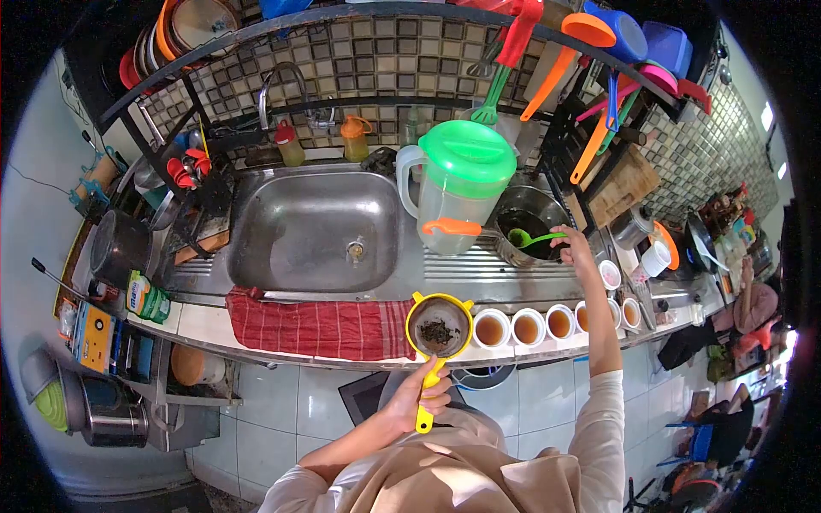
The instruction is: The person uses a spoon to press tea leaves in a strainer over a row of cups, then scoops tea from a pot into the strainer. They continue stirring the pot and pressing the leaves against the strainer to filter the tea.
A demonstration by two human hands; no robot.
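Note:
My left hand (416, 399) is closed round the handle of a yellow strainer (440, 326), which has dark leaves in its mesh and is held at the counter edge beside a red checked cloth (321, 327). My right hand (575, 246) grips the end of a green ladle (544, 239). The ladle's bowl is inside a steel pot (519, 258) of dark liquid. White cups (492, 328) of brown drink stand in a row right of the strainer; my right forearm partly covers one.
A pitcher with a green lid (466, 160) stands left of the pot, close to its orange handle. Further left is the steel sink (316, 231). A black shelf rail (342, 17) with hanging utensils crosses above. At the far right a person (754, 299) is partly visible.

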